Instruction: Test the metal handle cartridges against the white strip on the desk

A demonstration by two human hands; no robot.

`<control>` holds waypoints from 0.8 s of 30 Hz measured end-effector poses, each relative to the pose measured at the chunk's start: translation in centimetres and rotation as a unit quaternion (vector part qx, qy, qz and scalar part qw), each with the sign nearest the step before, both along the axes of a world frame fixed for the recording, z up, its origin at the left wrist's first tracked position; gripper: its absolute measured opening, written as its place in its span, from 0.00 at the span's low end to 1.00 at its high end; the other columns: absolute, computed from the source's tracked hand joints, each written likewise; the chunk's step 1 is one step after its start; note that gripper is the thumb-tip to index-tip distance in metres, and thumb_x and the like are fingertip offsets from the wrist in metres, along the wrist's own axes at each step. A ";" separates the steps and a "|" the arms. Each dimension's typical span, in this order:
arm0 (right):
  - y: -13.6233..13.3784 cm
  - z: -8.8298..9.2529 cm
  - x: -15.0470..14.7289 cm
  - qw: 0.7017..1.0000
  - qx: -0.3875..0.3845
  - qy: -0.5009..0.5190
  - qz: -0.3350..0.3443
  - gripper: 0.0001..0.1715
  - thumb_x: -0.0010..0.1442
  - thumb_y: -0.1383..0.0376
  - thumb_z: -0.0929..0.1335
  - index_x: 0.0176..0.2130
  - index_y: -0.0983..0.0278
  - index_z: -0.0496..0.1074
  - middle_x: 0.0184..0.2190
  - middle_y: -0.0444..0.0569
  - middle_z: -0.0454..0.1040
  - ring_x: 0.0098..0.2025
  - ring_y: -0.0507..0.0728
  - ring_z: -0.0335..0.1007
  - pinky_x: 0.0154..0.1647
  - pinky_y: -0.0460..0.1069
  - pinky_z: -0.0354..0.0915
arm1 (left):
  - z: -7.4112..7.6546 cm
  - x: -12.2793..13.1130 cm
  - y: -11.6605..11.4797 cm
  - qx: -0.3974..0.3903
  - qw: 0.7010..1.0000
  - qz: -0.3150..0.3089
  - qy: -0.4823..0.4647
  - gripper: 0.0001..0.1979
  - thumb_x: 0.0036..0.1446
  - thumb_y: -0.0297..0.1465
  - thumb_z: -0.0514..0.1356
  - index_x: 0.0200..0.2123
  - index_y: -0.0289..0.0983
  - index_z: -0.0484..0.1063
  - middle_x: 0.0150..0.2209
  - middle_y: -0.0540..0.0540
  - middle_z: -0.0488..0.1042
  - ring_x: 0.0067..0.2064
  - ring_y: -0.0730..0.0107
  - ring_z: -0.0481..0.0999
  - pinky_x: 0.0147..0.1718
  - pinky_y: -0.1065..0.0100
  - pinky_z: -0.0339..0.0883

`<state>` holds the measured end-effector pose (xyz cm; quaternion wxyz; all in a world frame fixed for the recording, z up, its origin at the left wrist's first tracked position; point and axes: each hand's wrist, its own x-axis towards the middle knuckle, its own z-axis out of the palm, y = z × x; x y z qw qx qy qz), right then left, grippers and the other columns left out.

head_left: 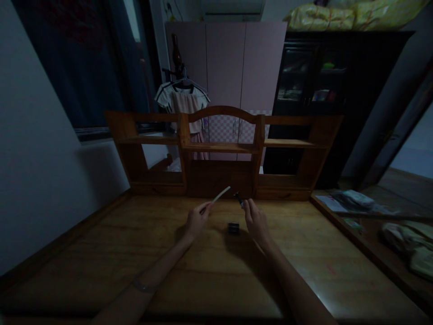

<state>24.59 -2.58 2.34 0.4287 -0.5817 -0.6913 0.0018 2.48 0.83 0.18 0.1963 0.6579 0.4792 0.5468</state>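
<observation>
My left hand is closed on the lower end of a thin, pale, slightly curved strip, which points up and to the right. In my closed right hand is a dark razor with a small crosswise head, tilted up and left. The strip's tip and the razor's head are close but apart. Below and between both hands, a small black ridged object rests on the wooden tabletop; its exact kind is too dim to make out.
A wooden shelf unit stands along the back edge of the table. To the left is a white wall. Beyond the raised right edge lie papers and a plastic bag and pale cloth items. Clothes hang behind the shelf.
</observation>
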 end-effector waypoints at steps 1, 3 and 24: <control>0.1 -0.1 0.0 1.000 0.001 -0.001 0.003 0.22 0.68 0.58 0.51 0.41 0.63 0.67 0.27 0.50 0.73 0.25 0.54 0.66 0.25 0.48 0.46 | 0.3 -0.2 -0.2 0.010 1.000 0.012 -0.009 0.18 0.59 0.41 0.55 0.43 0.35 0.76 0.41 0.44 0.78 0.43 0.61 0.77 0.43 0.65 0.69; 0.2 -0.3 0.0 1.000 0.001 0.002 0.005 0.22 0.68 0.57 0.52 0.41 0.63 0.67 0.26 0.50 0.72 0.24 0.54 0.65 0.24 0.48 0.45 | 0.9 -0.4 -0.8 0.043 0.998 0.024 -0.024 0.18 0.60 0.40 0.54 0.45 0.36 0.74 0.44 0.44 0.77 0.46 0.62 0.76 0.45 0.65 0.68; 0.7 -0.6 -0.1 0.961 -0.004 0.262 0.091 0.23 0.65 0.52 0.56 0.31 0.63 0.66 0.19 0.40 0.61 0.21 0.50 0.58 0.21 0.45 0.51 | 0.4 0.5 -0.9 0.076 0.994 -0.018 0.071 0.14 0.59 0.38 0.56 0.44 0.40 0.75 0.42 0.46 0.78 0.43 0.64 0.77 0.43 0.65 0.70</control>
